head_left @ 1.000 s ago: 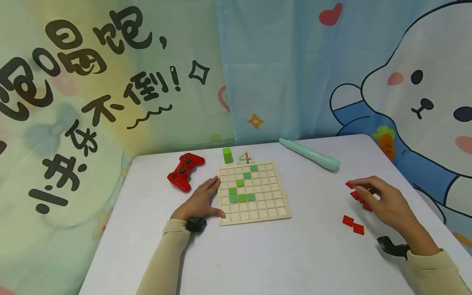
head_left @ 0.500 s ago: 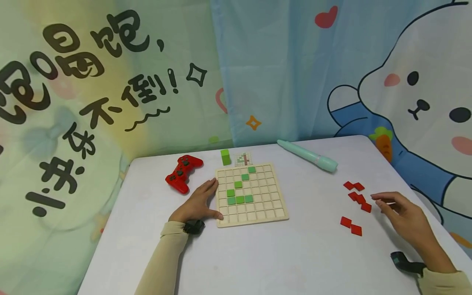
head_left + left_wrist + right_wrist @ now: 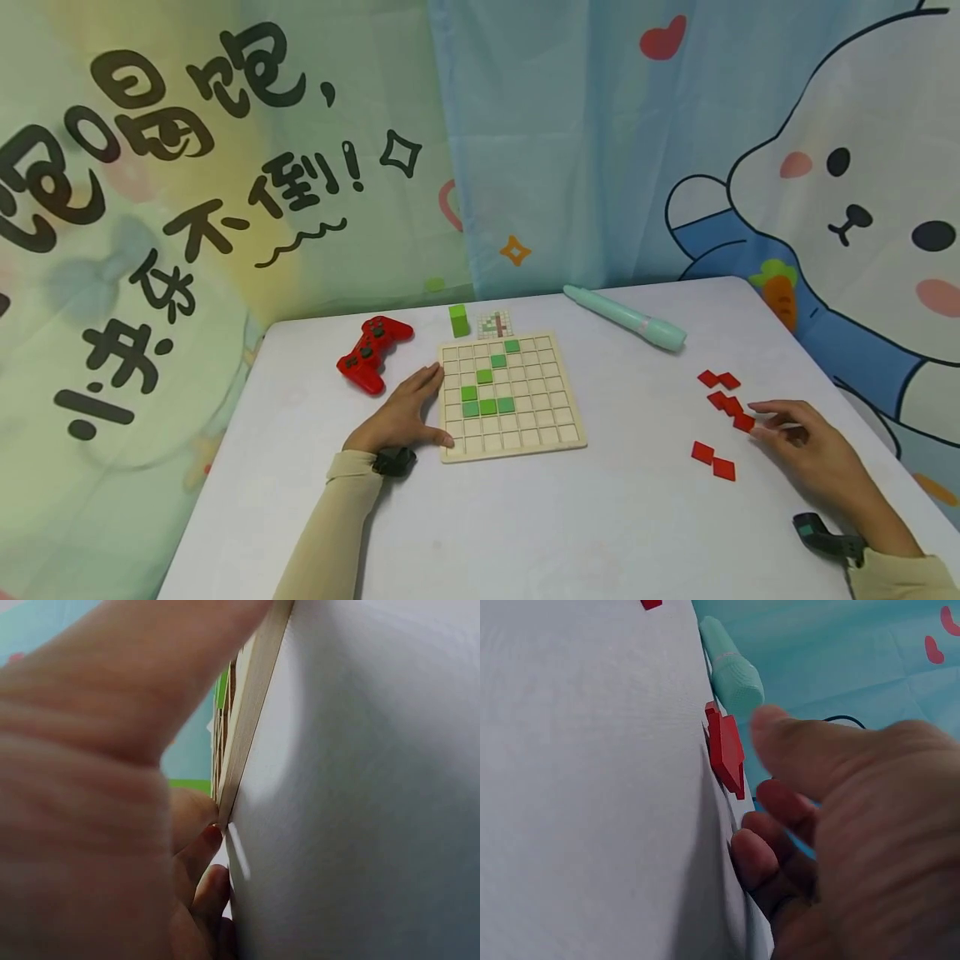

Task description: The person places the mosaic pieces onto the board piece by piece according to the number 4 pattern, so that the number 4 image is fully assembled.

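A pale wooden grid board [image 3: 525, 429] lies mid-table in the head view, with several green square tiles [image 3: 487, 407] in its cells. My left hand [image 3: 397, 412] rests against the board's left side, thumb at the near corner and fingers farther up the edge. On the right, several red square tiles [image 3: 724, 469] lie in small groups on the table. My right hand [image 3: 813, 454] is beside the nearest tile of the far group, fingers bent and apart. In the right wrist view, a gap shows between the thumb [image 3: 787, 742] and the red tiles [image 3: 726, 746].
A red game controller [image 3: 369, 354] lies left of the board. Behind the board are a green block [image 3: 459, 320] and a small pattern card [image 3: 495, 324]. A mint-green tapered tube [image 3: 626, 318] lies near the back edge. A printed curtain [image 3: 525, 150] hangs behind the table.
My right hand has drawn back from the farthest red tiles, uncovering them, then shifted slightly down and left beside a nearer tile. My left hand stays at the board.
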Action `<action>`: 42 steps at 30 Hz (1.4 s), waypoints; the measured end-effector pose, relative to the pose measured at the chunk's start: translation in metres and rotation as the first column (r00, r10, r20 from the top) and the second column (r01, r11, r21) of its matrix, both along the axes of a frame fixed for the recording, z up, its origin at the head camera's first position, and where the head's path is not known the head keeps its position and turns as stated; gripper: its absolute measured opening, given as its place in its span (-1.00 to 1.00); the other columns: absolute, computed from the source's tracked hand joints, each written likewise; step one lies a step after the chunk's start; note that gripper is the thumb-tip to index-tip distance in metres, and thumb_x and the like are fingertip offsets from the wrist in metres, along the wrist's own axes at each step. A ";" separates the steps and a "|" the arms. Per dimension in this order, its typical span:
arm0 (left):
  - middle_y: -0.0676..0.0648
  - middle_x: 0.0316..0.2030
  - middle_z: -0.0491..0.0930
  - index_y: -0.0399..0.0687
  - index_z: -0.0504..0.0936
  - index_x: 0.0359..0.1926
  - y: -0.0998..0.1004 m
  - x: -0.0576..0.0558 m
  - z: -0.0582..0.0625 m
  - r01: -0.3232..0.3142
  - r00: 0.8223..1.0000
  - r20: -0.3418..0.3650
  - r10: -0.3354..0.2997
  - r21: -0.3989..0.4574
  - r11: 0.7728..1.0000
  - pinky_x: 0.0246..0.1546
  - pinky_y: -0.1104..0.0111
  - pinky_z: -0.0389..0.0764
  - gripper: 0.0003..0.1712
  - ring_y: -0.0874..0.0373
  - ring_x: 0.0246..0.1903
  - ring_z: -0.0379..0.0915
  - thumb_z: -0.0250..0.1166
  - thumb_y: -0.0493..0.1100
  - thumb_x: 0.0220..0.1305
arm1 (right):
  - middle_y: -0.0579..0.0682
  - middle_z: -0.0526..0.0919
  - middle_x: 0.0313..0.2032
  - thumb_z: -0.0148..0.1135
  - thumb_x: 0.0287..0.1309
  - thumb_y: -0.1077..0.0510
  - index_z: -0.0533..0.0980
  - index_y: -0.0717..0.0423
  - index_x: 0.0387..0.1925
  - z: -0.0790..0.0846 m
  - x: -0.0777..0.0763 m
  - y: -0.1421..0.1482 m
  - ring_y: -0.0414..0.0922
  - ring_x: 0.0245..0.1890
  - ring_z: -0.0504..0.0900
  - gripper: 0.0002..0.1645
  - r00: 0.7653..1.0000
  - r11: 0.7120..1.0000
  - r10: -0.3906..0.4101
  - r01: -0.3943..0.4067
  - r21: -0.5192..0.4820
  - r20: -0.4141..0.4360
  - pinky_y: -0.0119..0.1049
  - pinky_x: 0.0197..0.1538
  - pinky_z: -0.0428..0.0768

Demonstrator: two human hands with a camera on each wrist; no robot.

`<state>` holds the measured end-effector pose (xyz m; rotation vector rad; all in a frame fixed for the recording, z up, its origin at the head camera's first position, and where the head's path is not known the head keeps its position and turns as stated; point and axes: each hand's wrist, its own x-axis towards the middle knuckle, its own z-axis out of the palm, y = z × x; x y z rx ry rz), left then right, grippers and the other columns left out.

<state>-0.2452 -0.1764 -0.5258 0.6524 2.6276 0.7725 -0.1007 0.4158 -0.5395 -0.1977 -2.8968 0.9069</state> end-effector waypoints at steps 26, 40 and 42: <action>-0.06 0.76 -0.12 -0.02 -0.03 0.73 -0.001 0.001 -0.001 -0.004 1.000 -0.003 0.004 0.001 1.000 0.69 -0.18 0.06 0.49 -0.19 0.74 -0.22 0.72 0.19 -0.02 | 0.27 0.56 0.05 0.43 0.31 0.29 0.56 0.25 0.23 0.003 -0.005 -0.006 0.11 -0.08 0.52 -0.52 0.996 0.996 0.042 -0.036 0.079 -0.074 -0.82 -0.25 0.29; 0.01 0.76 -0.14 0.03 -0.04 0.74 -0.001 -0.001 -0.004 -0.006 1.000 -0.001 0.006 0.002 1.000 0.71 -0.13 0.05 0.48 -0.13 0.75 -0.24 0.71 0.21 -0.01 | 0.03 0.62 -0.02 0.52 0.16 0.38 0.63 0.04 0.14 0.073 -0.050 -0.069 -0.53 -0.18 0.40 -0.49 0.899 0.927 0.375 -0.355 0.126 -0.228 -0.72 -0.17 0.53; 0.00 0.76 -0.14 0.03 -0.04 0.74 -0.001 0.000 -0.003 -0.007 1.000 0.001 0.007 0.005 1.000 0.71 -0.13 0.05 0.48 -0.13 0.75 -0.24 0.71 0.21 -0.01 | 0.01 0.61 -0.02 0.50 0.23 0.34 0.64 0.00 0.14 0.081 -0.062 -0.086 -0.42 -0.18 0.45 -0.53 0.892 0.911 0.410 -0.391 0.129 -0.191 -0.62 -0.19 0.58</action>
